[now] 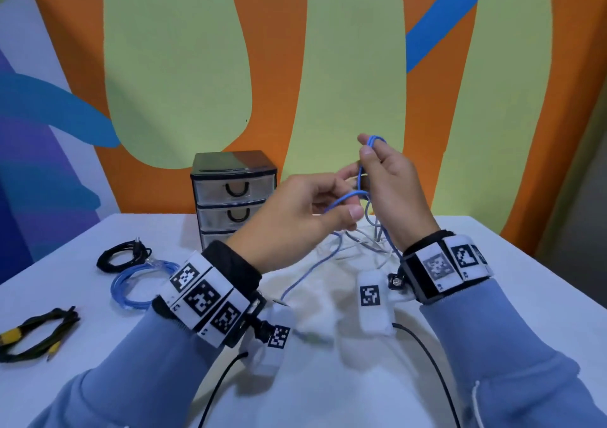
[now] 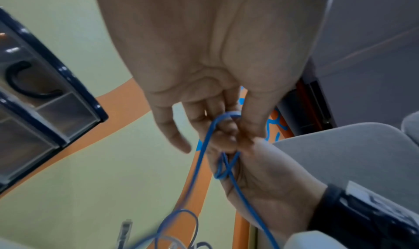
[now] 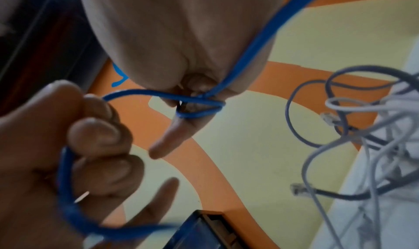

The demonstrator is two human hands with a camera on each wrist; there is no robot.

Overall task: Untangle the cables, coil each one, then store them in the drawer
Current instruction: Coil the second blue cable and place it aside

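Observation:
Both hands are raised above the table with a blue cable [image 1: 361,178] between them. My right hand [image 1: 369,151] holds it high, the cable wound in a small loop [image 3: 199,113] round its fingers. Just lower left, my left hand [image 1: 351,194] pinches the same cable between thumb and curled fingers [image 3: 95,132]. From the hands the cable hangs down into a tangle of white and grey cables [image 1: 364,245] on the table. In the left wrist view the blue cable [image 2: 204,154] crosses itself against the right palm [image 2: 267,181]. The drawer unit [image 1: 233,194] stands behind, its visible drawers shut.
At the table's left lie a coiled black cable [image 1: 121,258], a coiled blue cable [image 1: 138,284] and a black cable with yellow ends [image 1: 33,334]. A cream cloth [image 1: 315,283] lies under the tangle. Painted wall stands close behind the white table [image 1: 492,280].

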